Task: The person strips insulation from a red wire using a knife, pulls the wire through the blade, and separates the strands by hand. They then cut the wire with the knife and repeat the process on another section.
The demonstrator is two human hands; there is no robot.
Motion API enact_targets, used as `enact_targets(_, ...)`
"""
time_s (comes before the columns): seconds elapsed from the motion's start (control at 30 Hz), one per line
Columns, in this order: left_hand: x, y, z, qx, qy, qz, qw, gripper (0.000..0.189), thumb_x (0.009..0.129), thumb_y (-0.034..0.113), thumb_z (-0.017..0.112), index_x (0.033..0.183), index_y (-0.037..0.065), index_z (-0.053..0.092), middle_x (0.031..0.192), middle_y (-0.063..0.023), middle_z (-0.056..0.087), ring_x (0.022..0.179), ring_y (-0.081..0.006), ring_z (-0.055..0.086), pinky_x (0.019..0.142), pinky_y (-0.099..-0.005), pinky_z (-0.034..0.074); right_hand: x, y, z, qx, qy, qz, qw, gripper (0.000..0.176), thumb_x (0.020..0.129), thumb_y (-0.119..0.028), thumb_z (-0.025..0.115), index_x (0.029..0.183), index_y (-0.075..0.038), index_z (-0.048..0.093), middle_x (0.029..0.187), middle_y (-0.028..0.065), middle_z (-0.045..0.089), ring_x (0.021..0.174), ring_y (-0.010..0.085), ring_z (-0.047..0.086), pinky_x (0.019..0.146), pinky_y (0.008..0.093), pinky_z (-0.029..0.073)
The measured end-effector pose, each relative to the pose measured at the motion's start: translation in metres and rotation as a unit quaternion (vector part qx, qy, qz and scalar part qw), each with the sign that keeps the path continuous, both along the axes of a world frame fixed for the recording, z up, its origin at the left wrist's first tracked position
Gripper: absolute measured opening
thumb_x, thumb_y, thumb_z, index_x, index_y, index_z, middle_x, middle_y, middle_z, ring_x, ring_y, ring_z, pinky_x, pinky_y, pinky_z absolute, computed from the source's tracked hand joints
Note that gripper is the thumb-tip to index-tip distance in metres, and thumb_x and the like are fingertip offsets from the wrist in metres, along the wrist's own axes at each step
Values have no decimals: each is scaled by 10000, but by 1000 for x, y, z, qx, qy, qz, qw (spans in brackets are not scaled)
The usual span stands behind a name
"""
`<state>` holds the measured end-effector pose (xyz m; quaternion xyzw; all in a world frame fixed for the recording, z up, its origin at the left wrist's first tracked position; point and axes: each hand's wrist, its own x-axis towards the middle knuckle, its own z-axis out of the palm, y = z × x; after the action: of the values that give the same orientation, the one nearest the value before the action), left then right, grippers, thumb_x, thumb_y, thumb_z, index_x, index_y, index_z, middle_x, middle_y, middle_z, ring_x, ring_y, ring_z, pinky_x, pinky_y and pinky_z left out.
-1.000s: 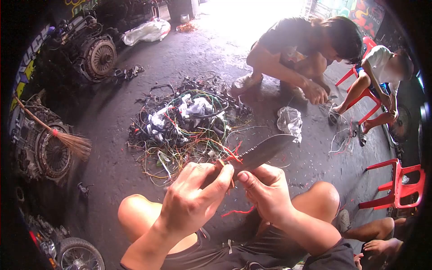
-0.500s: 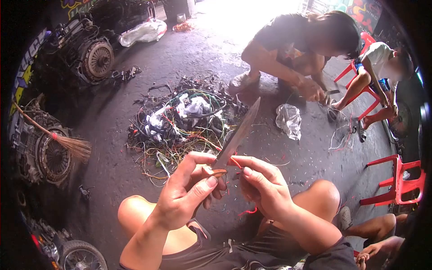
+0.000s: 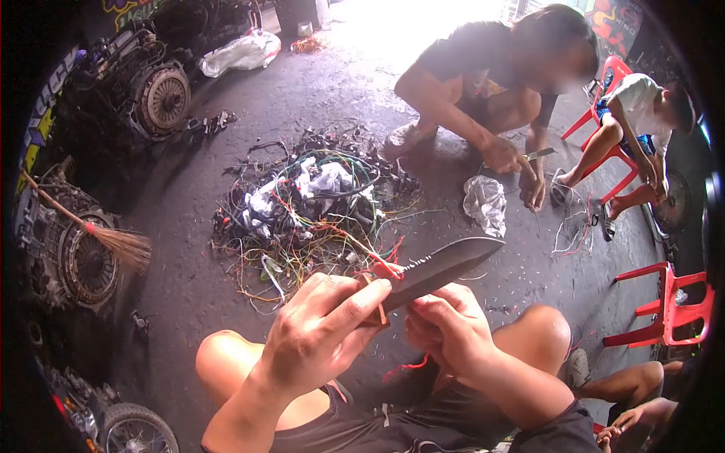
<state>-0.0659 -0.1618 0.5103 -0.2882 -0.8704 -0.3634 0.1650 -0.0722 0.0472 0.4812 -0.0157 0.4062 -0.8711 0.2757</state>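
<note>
My left hand (image 3: 321,321) is closed round the handle of a knife (image 3: 445,268). Its broad dark blade points right, across the front of my right fingertips. My right hand (image 3: 451,328) is pinched shut just below the blade, on a red wire (image 3: 410,368) whose loose end hangs under the fingers; the pinch itself is partly hidden. More red wire shows at the blade's base by my left fingers. Beyond the knife lies a tangled heap of wires (image 3: 302,204) with white plastic scraps among it.
A person (image 3: 483,90) squats across from me, holding a knife (image 3: 540,153). By them lie a crumpled plastic bag (image 3: 485,204) and loose wires (image 3: 578,223). Another person sits on a red chair at right; a nearer red chair (image 3: 668,306) stands there. Left are a broom (image 3: 113,240) and engine parts (image 3: 162,98).
The knife has swung from pointing steeply up to pointing right, its blade now over my right fingertips. My left hand has turned with it. The squatting person's hands have moved left and apart.
</note>
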Motion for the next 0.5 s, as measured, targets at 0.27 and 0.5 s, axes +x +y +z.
enact_targets(0.27,-1,-5,4,-20,5,11,1000,572,663,18,798,1209,121,666,946,-49,646,837,-260,617,751,-374,526,-2,1,6,85,22,0,996,212,1012,-153,537,1148,-38,652,675,-64,464,545,31,379,483,227,289)
enact_targets(0.5,10,13,-7,226,-241,21,944,468,771,-77,729,1199,29,573,791,-9,599,697,-71,563,601,-226,456,-1,-1,0,75,56,14,995,364,1033,-221,527,1365,-73,556,781,-62,531,651,13,442,527,192,341)
